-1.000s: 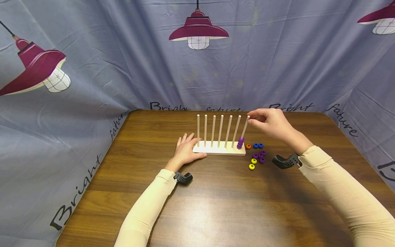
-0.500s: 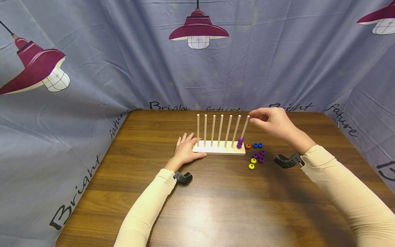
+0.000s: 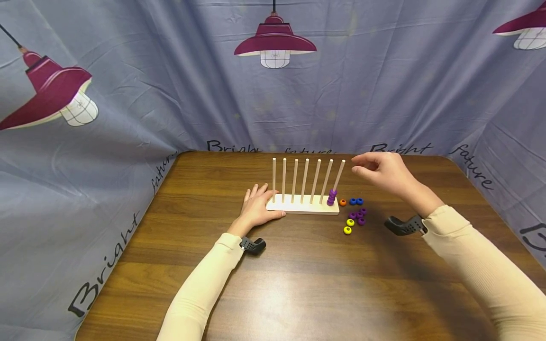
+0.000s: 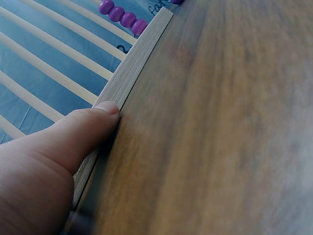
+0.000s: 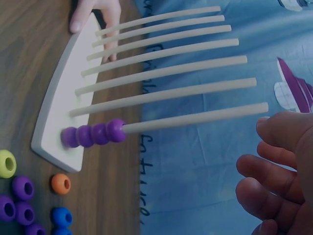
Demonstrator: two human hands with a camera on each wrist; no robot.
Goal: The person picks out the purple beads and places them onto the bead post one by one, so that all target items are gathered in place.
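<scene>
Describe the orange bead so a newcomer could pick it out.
On the brown table, find the pale wooden base with seven pegs. Just off its right end, near the four stacked purple beads, lies the orange bead. It alone is orange; other loose beads are blue, purple or yellow.

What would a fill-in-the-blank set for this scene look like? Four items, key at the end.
1. The wooden rack has ____ pegs in all.
2. The peg nearest the right hand carries stacked beads coloured ____.
3. The loose bead closest to the rack is ____.
4. Loose yellow beads on the table number ____.

Missing words: seven; purple; orange; two.
</scene>
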